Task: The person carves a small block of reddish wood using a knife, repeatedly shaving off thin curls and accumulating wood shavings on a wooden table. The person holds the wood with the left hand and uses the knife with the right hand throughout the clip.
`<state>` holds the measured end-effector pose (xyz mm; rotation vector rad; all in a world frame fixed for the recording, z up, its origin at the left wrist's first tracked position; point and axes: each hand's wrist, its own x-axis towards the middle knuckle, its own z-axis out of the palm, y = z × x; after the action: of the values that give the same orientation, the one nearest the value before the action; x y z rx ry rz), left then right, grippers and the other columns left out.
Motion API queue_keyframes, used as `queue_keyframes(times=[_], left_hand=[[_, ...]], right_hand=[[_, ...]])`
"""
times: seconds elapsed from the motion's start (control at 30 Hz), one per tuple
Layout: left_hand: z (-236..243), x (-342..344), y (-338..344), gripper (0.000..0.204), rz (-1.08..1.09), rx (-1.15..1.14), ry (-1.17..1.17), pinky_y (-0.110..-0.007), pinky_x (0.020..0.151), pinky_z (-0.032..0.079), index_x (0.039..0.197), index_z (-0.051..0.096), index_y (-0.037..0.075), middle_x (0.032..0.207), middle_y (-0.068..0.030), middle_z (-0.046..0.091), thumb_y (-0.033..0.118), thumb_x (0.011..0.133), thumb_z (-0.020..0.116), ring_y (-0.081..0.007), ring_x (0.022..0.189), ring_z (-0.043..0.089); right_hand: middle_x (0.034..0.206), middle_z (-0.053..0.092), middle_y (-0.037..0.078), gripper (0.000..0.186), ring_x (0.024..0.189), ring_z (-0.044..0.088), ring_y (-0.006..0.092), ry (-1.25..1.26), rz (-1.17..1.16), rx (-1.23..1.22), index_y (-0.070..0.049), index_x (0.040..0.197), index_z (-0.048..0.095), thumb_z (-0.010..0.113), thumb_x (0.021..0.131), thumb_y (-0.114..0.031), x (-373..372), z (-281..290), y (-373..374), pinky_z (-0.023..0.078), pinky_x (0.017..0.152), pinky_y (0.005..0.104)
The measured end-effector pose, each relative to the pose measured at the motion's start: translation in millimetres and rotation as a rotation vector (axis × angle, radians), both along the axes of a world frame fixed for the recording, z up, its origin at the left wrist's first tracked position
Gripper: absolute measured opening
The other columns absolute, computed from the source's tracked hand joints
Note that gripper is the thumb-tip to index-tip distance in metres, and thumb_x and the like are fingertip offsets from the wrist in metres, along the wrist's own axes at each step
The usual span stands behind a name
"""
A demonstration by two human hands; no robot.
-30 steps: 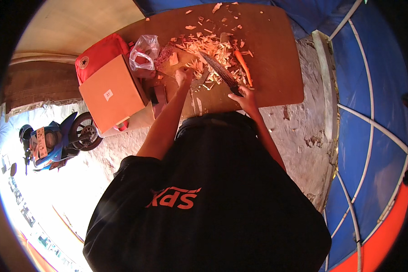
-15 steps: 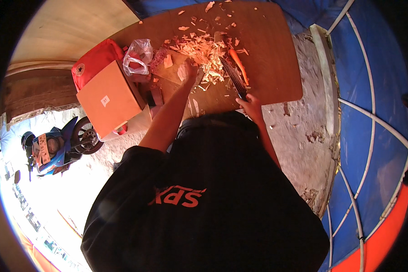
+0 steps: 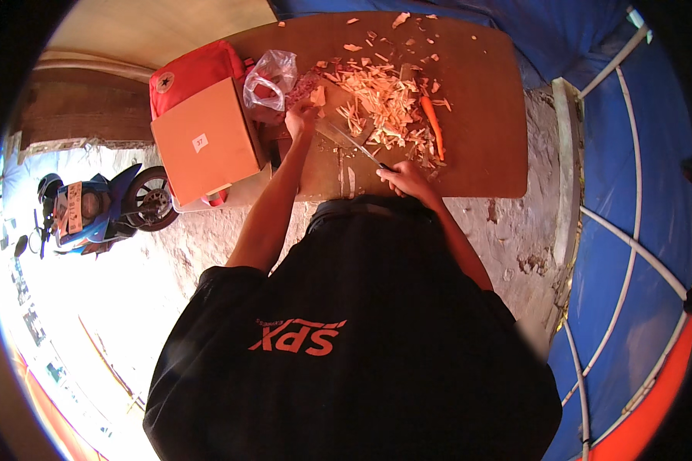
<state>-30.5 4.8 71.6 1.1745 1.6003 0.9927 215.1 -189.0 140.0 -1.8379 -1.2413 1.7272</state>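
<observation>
At the left of a wooden board [image 3: 335, 134], my left hand [image 3: 301, 115] is closed, fingers curled beside small pale red pieces; what it holds is unclear. My right hand [image 3: 399, 180] grips the handle of a long knife [image 3: 357, 146], whose blade angles up and left across the board toward my left hand. A loose heap of thin pale shreds [image 3: 377, 102] spreads over the board and tabletop. An orange carrot [image 3: 433, 127] lies right of the heap.
The brown table [image 3: 488, 138] holds a cardboard box [image 3: 204, 146], a red bag [image 3: 188, 73] and a clear plastic bag [image 3: 269, 81] on the left. A blue motorbike [image 3: 108, 207] stands at lower left. Blue tarp [image 3: 615, 154] with white poles borders the right.
My left hand has moved leftward, away from the heap toward the plastic bag. The knife has swung from beside the carrot to slant up-left toward that hand. The view has shifted slightly.
</observation>
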Motion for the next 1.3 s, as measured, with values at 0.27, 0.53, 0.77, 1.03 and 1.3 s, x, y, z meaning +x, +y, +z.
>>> queue_keyframes(times=[0.27,0.53,0.77,1.03,1.3], left_hand=[[-36,-2,-12,0.017,-0.001,-0.242,-0.093,-0.027,0.053,0.051,0.082,0.072,0.001,0.065,-0.0081,0.067,0.011,0.069,0.072,-0.0143,0.054,0.063],[-56,50,-25,0.020,0.090,-0.351,0.154,-0.032,0.063,0.053,0.082,0.075,0.010,0.069,-0.0124,0.068,0.018,0.064,0.077,-0.0214,0.062,0.067],[-26,56,-37,0.010,0.005,-0.134,0.393,-0.032,0.058,0.054,0.078,0.074,0.006,0.068,-0.0096,0.068,0.010,0.069,0.072,-0.0185,0.064,0.067],[-7,63,-33,0.012,0.061,-0.241,0.434,-0.037,0.069,0.054,0.079,0.075,0.011,0.075,-0.0120,0.070,0.011,0.072,0.066,-0.0275,0.074,0.068],[3,64,-36,0.016,0.016,-0.212,0.422,-0.040,0.071,0.053,0.083,0.074,0.010,0.078,-0.0165,0.069,0.012,0.072,0.064,-0.0325,0.079,0.067]], right_hand=[[0.050,0.051,0.001,0.050,0.038,0.049,0.0100,0.034,-0.222,0.072,-0.003,0.068,0.058,0.058,0.087,-0.049,-9,-8,6,0.038,0.037,0.0263],[0.049,0.049,0.001,0.054,0.037,0.048,0.0111,0.022,-0.262,0.047,-0.001,0.071,0.058,0.050,0.092,-0.051,-19,-1,-1,0.037,0.037,0.0271],[0.050,0.048,0.001,0.053,0.037,0.046,0.0096,0.001,-0.204,0.069,0.000,0.074,0.058,0.048,0.094,-0.049,-22,-9,-9,0.035,0.036,0.0269],[0.049,0.049,0.001,0.055,0.037,0.046,0.0096,-0.038,-0.199,0.073,-0.001,0.072,0.058,0.049,0.093,-0.050,-22,-7,-13,0.037,0.037,0.0263],[0.060,0.057,0.026,0.065,0.059,0.059,0.0422,-0.377,-0.102,0.199,0.006,0.064,0.057,0.049,0.091,-0.052,-24,-5,-8,0.045,0.055,0.0485]])
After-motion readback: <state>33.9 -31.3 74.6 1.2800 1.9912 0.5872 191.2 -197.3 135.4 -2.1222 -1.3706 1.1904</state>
